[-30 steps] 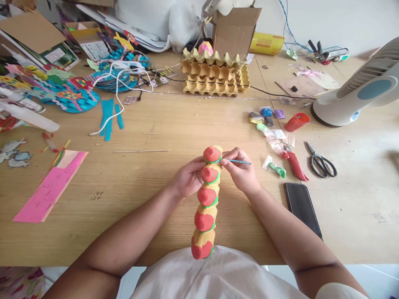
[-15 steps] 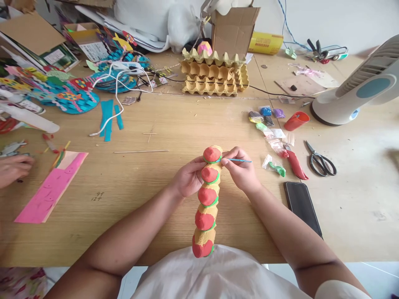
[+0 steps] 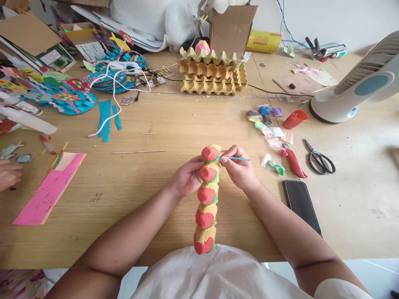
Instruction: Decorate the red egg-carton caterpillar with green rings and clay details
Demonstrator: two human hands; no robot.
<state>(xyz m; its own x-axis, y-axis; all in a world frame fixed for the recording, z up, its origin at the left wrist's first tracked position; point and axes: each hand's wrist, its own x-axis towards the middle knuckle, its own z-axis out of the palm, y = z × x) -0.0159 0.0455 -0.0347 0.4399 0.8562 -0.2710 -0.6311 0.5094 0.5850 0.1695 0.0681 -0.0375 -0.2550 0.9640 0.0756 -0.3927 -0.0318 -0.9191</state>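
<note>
A strip of egg carton [image 3: 205,236] runs lengthwise from my lap out over the table, its several bumps capped in red with green edging. My left hand [image 3: 188,177] grips its far end from the left side. In my right hand [image 3: 239,168] a thin blue stick [image 3: 238,158], perhaps a clay tool, is pinched between thumb and fingers. Its left end reaches the green edge of the farthest red cap; the very tip is hidden by my fingers.
Black scissors [image 3: 320,160], a red-handled cutter [image 3: 296,164], clay packets [image 3: 264,110] and a phone [image 3: 302,205] lie to the right, near a white fan [image 3: 330,104]. Egg cartons [image 3: 208,87] are stacked at the back. Left are a pink strip [image 3: 48,189] and a co-worker's hand [image 3: 8,174].
The co-worker's hand at the left has drawn back leftward, uncovering a small grey piece. My hands keep their hold on the carton strip and blue stick; the view has shifted slightly.
</note>
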